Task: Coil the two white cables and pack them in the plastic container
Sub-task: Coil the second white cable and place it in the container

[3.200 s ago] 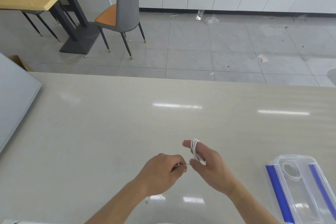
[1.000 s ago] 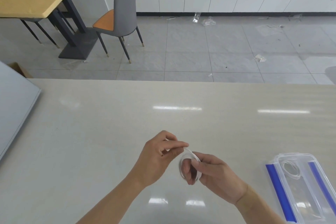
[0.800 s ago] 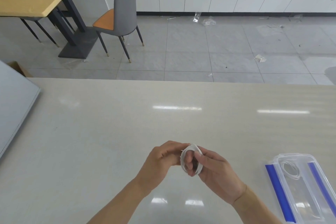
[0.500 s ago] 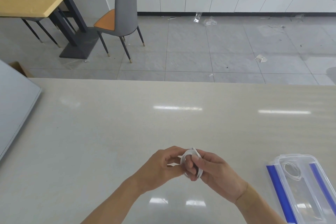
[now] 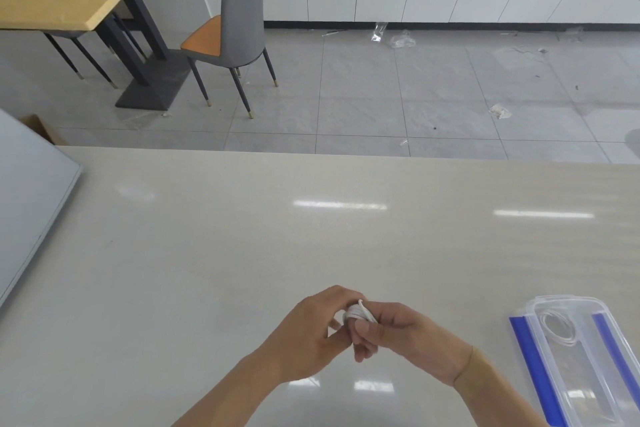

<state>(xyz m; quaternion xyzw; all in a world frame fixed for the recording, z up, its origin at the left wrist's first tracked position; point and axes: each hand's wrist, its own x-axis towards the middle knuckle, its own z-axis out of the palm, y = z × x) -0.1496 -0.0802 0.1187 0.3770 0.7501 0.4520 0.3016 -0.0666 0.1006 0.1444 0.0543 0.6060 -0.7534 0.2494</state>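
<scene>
Cable [image 5: 358, 313], white, bunched into a small tight coil low in the frame just right of centre, pinched between both hands above the pale table [image 5: 207, 253]. Right hand [image 5: 405, 336] curled shut around the coil, thumb pressed over the loops; left hand [image 5: 311, 333] closed in against it from the left, fingertips on the bundle, a short free end poking up between the two. Plastic container [image 5: 588, 364] lying open at lower right, well apart from the hands, blue clips along its sides, with the other cable [image 5: 559, 328] already coiled inside at its far end. By the look of it, the step in hand: securing the last loose end of the second coil. Best done by keeping the right thumb firm on the loops so nothing springs open, wrapping or tucking the tail snugly with the left fingertips, then carrying the bundle across without loosening the pinch and setting it beside the first coil. Risk: stiff cable unwinding once released. Against the earlier frames: loops then wound around two outstretched right fingers with the left hand feeding the strand; later slipped off and shown as an open ring between the hands; now squeezed smaller and mostly hidden inside the closed grip. Container and its coil unchanged.
</scene>
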